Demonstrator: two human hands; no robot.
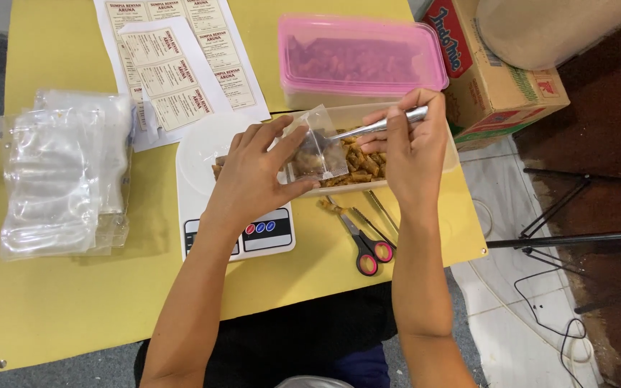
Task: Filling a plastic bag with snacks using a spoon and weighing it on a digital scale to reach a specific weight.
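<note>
Near the surface's far edge, the left hand pinches a small clear pouch open over the snack tub. The right hand, its grip closed round a metal spoon, feeds the mouth. Best keep the mouth wide and the spoon level.

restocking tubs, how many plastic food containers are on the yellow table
2. A closed container with a pink lid sits at the table's far edge. An open clear container of fried snacks sits in front of it, partly hidden by both hands.
</note>
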